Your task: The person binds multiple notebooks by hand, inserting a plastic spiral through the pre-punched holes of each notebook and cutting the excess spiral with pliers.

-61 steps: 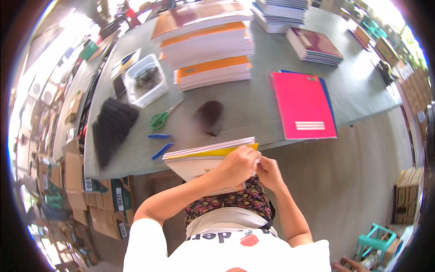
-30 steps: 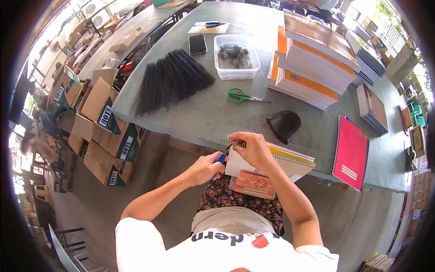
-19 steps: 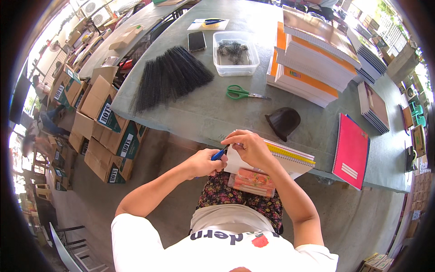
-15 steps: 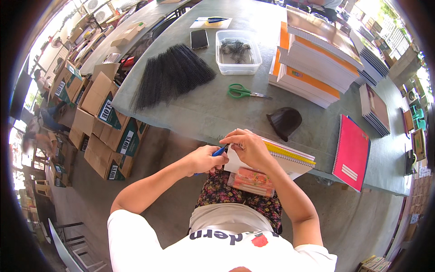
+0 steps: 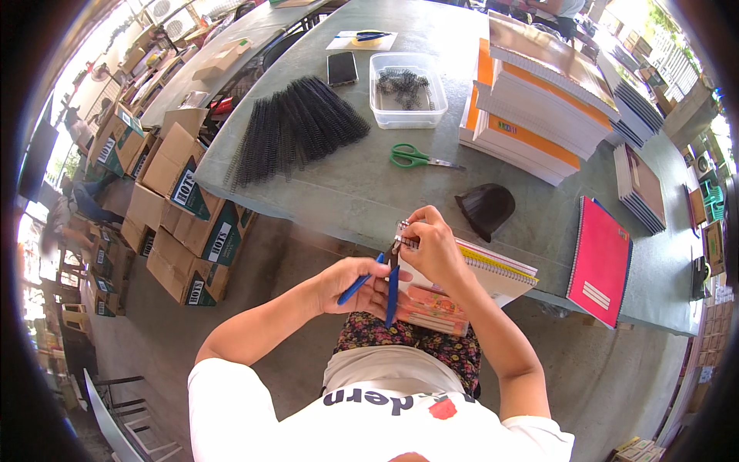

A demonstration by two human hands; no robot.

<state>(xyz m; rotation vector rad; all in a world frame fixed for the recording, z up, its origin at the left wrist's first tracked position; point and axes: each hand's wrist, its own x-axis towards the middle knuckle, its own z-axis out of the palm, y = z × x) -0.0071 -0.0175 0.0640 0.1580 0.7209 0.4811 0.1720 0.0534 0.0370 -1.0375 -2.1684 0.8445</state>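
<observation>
My left hand (image 5: 346, 279) holds blue-handled pliers (image 5: 392, 299), their handles spread wide and the jaws up at the end of a wire spiral. Thumb and fingertips of my right hand (image 5: 435, 240) pinch close to that same end. The spiral-bound notebook (image 5: 500, 288) leans between the table edge and my lap, spine upward, partly hidden by my right hand and forearm. A yellow strip (image 5: 504, 263) shows along it. Below my hands, an orange-pink patterned packet (image 5: 435, 302) is on my lap. A dark curved cap-like piece (image 5: 486, 209) sits on the table beyond my right hand.
Green-handled scissors (image 5: 412, 155), a clear tub (image 5: 408, 115) of wire bits, a phone (image 5: 342, 68) and a fan of black spiral coils (image 5: 300, 127) occupy the table (image 5: 346, 200). Tall book stacks (image 5: 539, 100) and a red notebook (image 5: 596, 262) stand right. Cardboard boxes (image 5: 177, 231) are left.
The pliers' handles have opened apart and swung more upright as my left fingers loosened. My right hand has moved slightly right, staying at the spiral's end.
</observation>
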